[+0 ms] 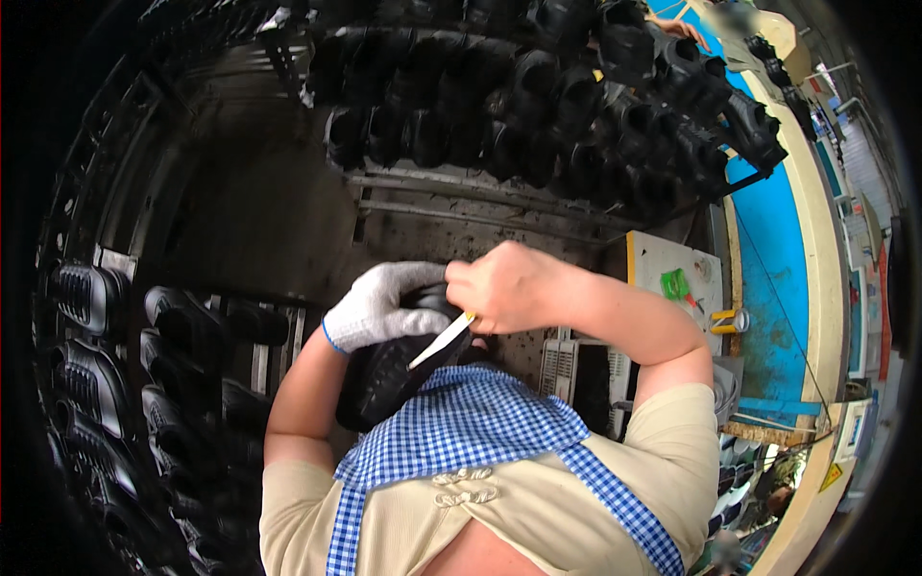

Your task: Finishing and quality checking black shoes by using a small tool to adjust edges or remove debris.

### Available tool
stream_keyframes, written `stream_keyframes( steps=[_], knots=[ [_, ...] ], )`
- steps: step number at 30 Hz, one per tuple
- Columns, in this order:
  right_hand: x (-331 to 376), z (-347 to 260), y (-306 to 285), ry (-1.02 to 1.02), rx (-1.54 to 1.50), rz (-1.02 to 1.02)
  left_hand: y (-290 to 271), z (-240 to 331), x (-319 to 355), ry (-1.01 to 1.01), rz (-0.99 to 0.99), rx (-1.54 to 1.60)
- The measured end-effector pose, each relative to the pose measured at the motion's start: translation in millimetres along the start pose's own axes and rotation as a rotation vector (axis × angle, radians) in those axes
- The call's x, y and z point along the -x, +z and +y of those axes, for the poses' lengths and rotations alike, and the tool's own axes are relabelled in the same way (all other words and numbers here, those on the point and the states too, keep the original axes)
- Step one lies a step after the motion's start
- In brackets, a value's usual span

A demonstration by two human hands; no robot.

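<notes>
A black shoe [379, 384] is held before my apron, tilted, with its nearer end low and to the left. My left hand [370, 305], in a pale knitted glove with a blue cuff edge, is closed round the shoe's upper far part. Against that same far end, my bare right hand [504, 288] is closed in a fist. From it a slim white stick-like tool [440, 343], yellow near the fingers, slants down and left across the shoe. The tool's other end is hidden by my right hand.
Racks with several rows of black shoes [528, 82] stand ahead; more shoes [86, 374] fill racks at left. A white board [663, 264] at right bears a green tape roll [674, 284]. Beyond runs a blue conveyor belt [778, 288] with a yellow can [730, 321]. Another person's hand [680, 31] shows far off.
</notes>
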State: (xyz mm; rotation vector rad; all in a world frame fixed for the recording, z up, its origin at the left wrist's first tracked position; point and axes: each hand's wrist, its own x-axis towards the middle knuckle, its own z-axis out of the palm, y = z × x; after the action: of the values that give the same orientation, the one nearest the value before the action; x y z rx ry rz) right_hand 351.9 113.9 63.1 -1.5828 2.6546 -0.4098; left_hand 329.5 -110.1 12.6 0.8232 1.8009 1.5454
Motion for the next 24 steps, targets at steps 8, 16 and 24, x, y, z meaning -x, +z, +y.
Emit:
stream_keyframes(
  steps=[8, 16, 24],
  knots=[
    [14.3, 22.2, 26.9, 0.182, -0.573, 0.423, -9.7, 0.1, -17.9, 0.015, 0.049, 0.002],
    [33.4, 16.2, 75.0, 0.406, -1.046, 0.589, -11.6, -3.6, -15.8, 0.019, 0.049, 0.029],
    [94.0, -13.6, 159.1, 0.888, -1.149, 0.65, -48.8, -84.4, -7.9, 0.242, 0.926, 1.058]
  ],
)
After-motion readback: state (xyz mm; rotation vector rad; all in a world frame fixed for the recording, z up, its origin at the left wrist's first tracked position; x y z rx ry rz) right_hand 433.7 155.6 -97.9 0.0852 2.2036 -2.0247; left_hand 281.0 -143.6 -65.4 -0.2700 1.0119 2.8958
